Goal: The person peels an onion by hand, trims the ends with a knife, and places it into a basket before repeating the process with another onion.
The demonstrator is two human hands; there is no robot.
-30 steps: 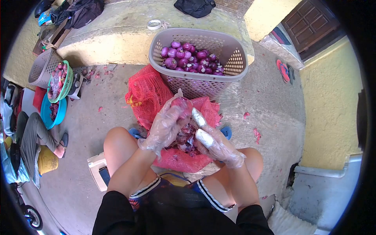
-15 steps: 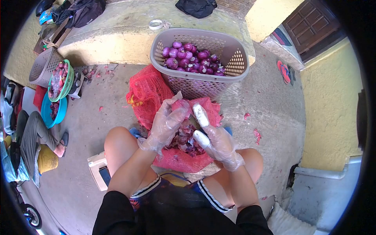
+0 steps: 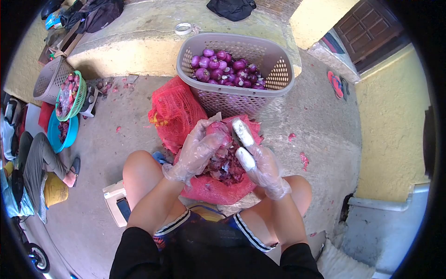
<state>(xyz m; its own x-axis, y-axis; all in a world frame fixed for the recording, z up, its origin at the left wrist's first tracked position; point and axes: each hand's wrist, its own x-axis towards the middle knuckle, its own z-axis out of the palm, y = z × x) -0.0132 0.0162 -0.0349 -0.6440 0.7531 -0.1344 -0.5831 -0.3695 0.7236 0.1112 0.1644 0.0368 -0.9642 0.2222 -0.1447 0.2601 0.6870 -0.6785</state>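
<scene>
In a clear plastic glove, my left hand [image 3: 193,156] holds a red onion [image 3: 219,133] between thumb and fingers. My right hand [image 3: 265,168], also gloved, is just to the right of the onion. White wrapping covers its thumb and a finger, which are a little apart. Its other fingers look curled, and a dark edge shows beside the wrapped finger; I cannot make out what it is. Beneath both hands lies a red mesh sack [image 3: 216,191] with loose onion skins [image 3: 226,169] in its opening. A grey-brown basket [image 3: 232,98] of purple onions [image 3: 216,69] stands just beyond.
Another red mesh sack [image 3: 174,104] lies left of the basket. A person's leg [image 3: 44,153] is at the left, near a green basket [image 3: 79,100] and a blue basin [image 3: 72,137]. By my left knee sits a box with a phone [image 3: 123,208]. Slippers [image 3: 335,85] lie far right.
My right hand has shifted slightly right and down, away from the onion. The onion stays in my left hand and shows more of its side.
</scene>
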